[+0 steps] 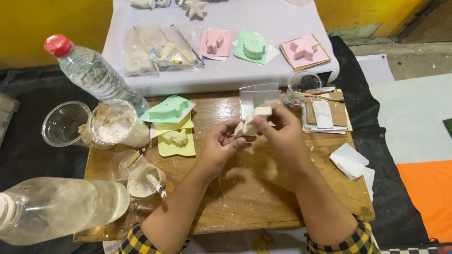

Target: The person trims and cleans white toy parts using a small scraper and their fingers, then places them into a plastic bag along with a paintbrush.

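While held above the wooden board (pixel 282 188), white plaster figure (pixel 251 123) between left hand (pixel 221 148) and right hand (pixel 282 129)

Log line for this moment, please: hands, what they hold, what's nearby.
left hand: fingers on white plaster cast | right hand: fingers on same cast | held over wooden board | nearby: green mould, plastic cups

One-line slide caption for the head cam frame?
Both hands, left hand and right hand, hold a white plaster cast above a dusty wooden board.

Wooden table (pixel 263 197), dusted white: cups (pixel 110 123) and bottle (pixel 56 209) left, moulds (pixel 174 127) far centre, card stack (pixel 327 115) far right, paper (pixel 349 161) right.
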